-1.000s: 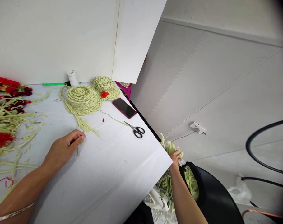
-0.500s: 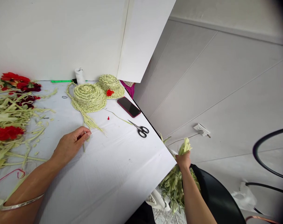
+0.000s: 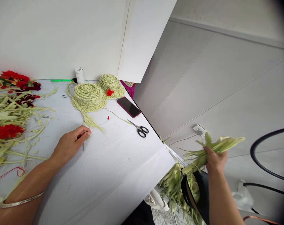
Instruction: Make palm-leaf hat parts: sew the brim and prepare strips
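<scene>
Well, hands [image 3: 70, 145] [image 3: 215, 160] apart, right gripping leaf strips [image 3: 222, 145]

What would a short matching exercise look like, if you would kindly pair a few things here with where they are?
Things:
1. Left hand
2. Right hand
3. Black-handled steel scissors
4. Red-cased black smartphone

Places:
A. Gripping a bundle of pale green leaf strips beyond the table edge
B. Beside the small woven hat with a red flower
C. On the white table by the coiled pale green woven hat
D. At the end of a thin green strip

Pairs: 1-C, 2-A, 3-D, 4-B
</scene>
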`<state>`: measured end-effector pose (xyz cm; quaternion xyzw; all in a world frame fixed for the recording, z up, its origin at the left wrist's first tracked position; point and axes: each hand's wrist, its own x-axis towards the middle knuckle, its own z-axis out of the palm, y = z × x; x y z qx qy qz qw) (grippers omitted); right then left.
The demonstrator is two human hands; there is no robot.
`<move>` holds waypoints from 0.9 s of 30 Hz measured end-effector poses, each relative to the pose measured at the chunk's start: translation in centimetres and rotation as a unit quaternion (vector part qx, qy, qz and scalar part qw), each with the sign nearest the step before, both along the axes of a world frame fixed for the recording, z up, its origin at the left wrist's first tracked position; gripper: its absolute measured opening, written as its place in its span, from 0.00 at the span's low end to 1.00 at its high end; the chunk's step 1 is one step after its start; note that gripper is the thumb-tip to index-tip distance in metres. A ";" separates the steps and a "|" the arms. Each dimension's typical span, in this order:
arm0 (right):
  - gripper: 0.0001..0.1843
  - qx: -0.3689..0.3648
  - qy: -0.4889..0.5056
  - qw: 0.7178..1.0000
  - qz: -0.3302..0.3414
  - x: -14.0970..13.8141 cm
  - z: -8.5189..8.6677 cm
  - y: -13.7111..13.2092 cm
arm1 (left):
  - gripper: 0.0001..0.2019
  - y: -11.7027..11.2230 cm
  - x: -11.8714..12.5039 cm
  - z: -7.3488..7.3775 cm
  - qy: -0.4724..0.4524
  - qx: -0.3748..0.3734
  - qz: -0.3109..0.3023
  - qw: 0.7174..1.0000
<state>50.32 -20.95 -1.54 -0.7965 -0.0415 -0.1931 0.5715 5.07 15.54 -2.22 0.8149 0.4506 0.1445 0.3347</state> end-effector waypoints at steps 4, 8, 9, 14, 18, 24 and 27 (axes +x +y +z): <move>0.17 0.052 -0.043 0.993 0.094 -2.0 6.2 2.9 | 0.13 0.2 0.1 -0.5 -0.012 0.009 -0.007 1.000; 0.13 0.110 -0.019 0.958 0.263 -8.0 11.1 8.7 | 0.13 0.2 0.2 -0.5 -0.046 0.008 -0.012 0.999; 0.15 0.126 0.012 0.944 0.304 -10.0 12.0 10.5 | 0.12 0.1 0.2 -0.2 -0.058 0.001 -0.011 0.998; 0.25 0.160 0.194 0.835 0.490 -21.3 13.0 18.9 | 0.14 -0.6 0.3 3.6 -0.210 -0.092 -0.011 0.973; 0.18 0.158 0.361 0.663 0.637 -30.8 10.2 23.8 | 0.21 -1.1 -2.1 6.7 -0.373 -0.213 0.045 0.902; 0.33 0.125 0.408 0.471 0.772 -38.5 4.6 26.5 | 0.42 -3.4 -7.8 5.6 -0.485 -0.412 0.150 0.757; 0.33 0.088 0.373 0.463 0.799 -38.3 3.0 27.2 | 0.41 -4.3 -8.6 4.5 -0.502 -0.394 0.204 0.742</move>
